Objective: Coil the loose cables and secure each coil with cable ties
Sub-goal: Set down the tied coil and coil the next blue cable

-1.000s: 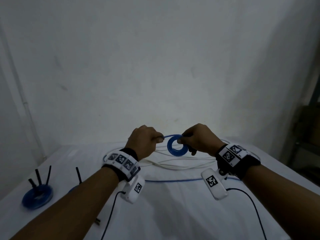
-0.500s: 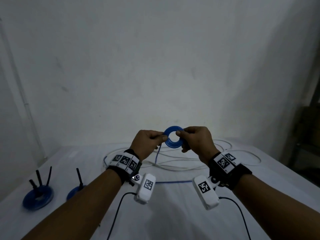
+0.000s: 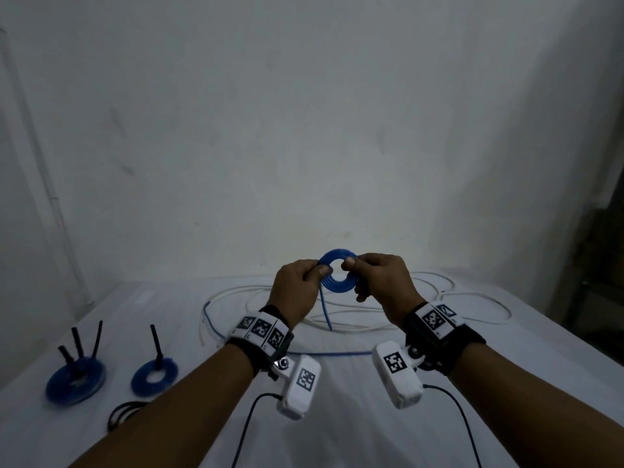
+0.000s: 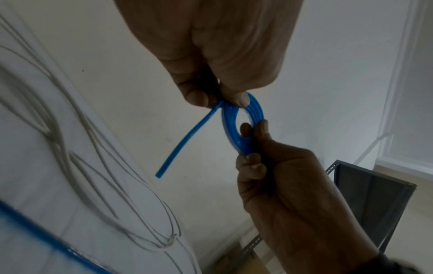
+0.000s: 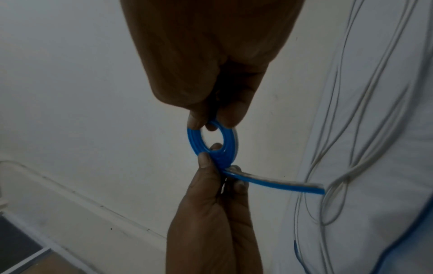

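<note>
A small flat coil of blue cable (image 3: 337, 285) is held upright in the air above the table. My left hand (image 3: 319, 270) pinches its left edge between thumb and fingers, and my right hand (image 3: 349, 265) pinches its right edge. A short blue tail (image 3: 326, 312) hangs down from the left pinch, its end free. The left wrist view shows the blue coil (image 4: 256, 111) edge-on, with the tail (image 4: 187, 139) sticking out. In the right wrist view the coil (image 5: 194, 140) spans the two pinches. No tie shows on this coil.
Loose white cables (image 3: 472, 298) and a long blue cable (image 3: 324, 353) sprawl over the white table (image 3: 337, 434) beyond my wrists. Two blue coils (image 3: 76, 380) (image 3: 154, 374) with black ties sticking up lie at the left. Spare black ties (image 3: 123, 412) lie nearer.
My left hand has gone from pulling the strand sideways to pinching the coil's edge. The hands have closed in on the coil, and the tail now hangs free.
</note>
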